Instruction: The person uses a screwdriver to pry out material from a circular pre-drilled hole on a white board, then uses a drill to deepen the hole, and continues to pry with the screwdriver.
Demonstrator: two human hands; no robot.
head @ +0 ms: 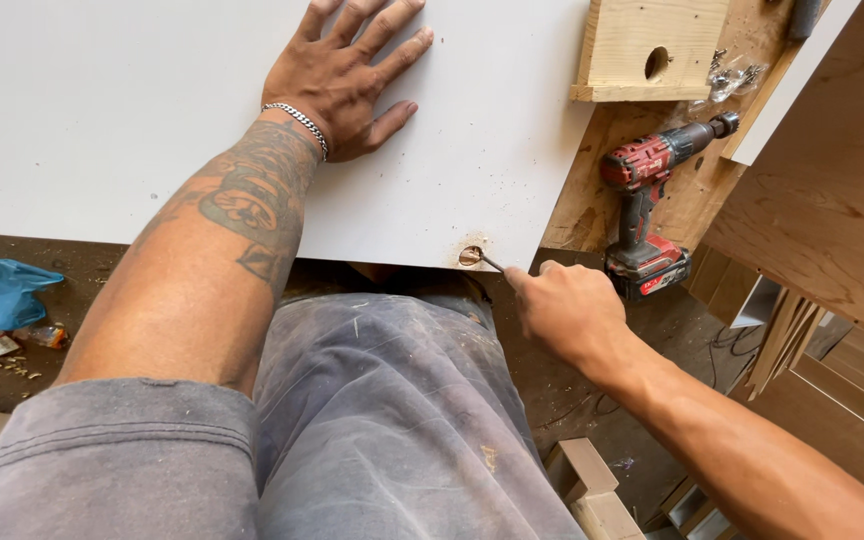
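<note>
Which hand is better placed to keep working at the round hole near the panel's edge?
The right hand, probably: it holds a thin tool whose tip sits at the hole. The left hand lies flat on the white panel, farther away.

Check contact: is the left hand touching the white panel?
Touching. The head view shows the left hand lying flat, palm down and fingers spread, on the white panel, with no gap visible under it.

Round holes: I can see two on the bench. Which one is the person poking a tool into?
The hole at the near edge of the white panel; the right hand holds a thin tool at it. The wooden block's hole sits untouched.
</note>
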